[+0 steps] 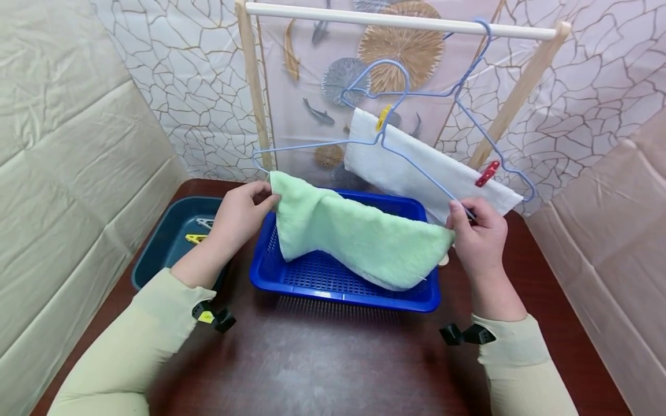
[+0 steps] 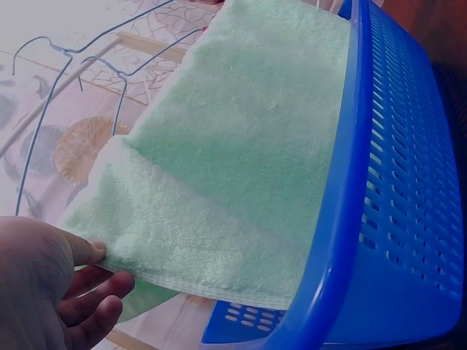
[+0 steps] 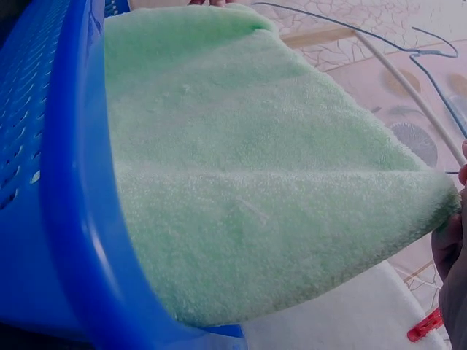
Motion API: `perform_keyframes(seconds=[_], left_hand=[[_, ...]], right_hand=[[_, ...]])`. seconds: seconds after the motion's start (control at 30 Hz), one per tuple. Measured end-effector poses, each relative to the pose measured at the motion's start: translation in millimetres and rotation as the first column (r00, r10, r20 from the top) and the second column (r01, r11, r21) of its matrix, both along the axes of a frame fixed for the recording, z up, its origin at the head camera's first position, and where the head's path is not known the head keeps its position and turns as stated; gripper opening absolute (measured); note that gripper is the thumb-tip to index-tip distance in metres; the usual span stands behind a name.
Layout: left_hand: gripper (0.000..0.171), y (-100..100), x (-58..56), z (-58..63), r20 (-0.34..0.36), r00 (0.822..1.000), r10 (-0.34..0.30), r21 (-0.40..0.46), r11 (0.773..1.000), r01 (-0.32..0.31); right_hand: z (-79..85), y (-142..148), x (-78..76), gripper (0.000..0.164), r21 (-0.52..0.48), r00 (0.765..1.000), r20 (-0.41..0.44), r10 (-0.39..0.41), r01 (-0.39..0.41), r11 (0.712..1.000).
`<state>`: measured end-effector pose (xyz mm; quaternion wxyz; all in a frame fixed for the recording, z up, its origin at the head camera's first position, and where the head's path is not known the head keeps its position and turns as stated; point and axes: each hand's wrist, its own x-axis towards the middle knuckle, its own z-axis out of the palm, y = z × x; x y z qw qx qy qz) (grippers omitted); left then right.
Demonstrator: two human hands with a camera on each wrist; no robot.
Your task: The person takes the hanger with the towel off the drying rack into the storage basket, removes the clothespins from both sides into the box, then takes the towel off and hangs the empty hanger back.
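Observation:
A light green towel [image 1: 359, 237] hangs folded over the lower part of a blue wire hanger [image 1: 333, 144], above the blue basket [image 1: 343, 297]. My left hand [image 1: 241, 211] pinches the towel's upper left corner between thumb and fingers, right by the hanger's left end; the left wrist view shows this pinch closely. With my right hand [image 1: 478, 231] I hold the towel's right corner together with the right end of the hanger. Only the edge of that hand [image 3: 452, 240] shows in the right wrist view. The hanger's bottom bar is hidden by the towel.
Behind, a white towel [image 1: 411, 159] hangs on a second blue hanger [image 1: 470, 69], held by a yellow clothespin [image 1: 383, 117] and a red clothespin [image 1: 487, 173]. That hanger hooks over the white rod [image 1: 333, 13] of a wooden rack. A dark teal tray [image 1: 166, 242] with clothespins stands left.

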<state>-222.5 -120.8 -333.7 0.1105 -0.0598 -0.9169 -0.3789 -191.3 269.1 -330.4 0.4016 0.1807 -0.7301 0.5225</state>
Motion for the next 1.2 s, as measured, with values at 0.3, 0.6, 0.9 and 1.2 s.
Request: perform_keyframes(seconds=[0.3, 0.6, 0.9, 1.2], left_hand=[[0.021, -1, 3.1, -7.6, 0.006, 1.000, 0.021, 0.023, 1.000, -0.021], [0.016, 5, 1.6, -15.4, -0.019, 1.000, 0.016, 0.045, 0.999, -0.015], [0.016, 8, 2.6, -20.8, 0.012, 1.000, 0.007, 0.051, 0.999, -0.008], [0.019, 8, 5.2, -22.0, 0.038, 0.999, 0.012, 0.033, 0.999, -0.013]], right_hand=[[-0.4, -2, -2.4, 0.016, 0.021, 1.000, 0.013, 0.003, -0.003, 1.000], [1.5, 0, -0.1, 0.017, 0.022, 1.000, 0.000, -0.012, 0.012, 1.000], [0.2, 4, 0.6, 0.016, 0.034, 0.999, 0.011, -0.039, 0.039, 0.999], [-0.8, 5, 1.4, 0.016, 0.032, 0.999, 0.002, -0.039, 0.039, 0.999]])
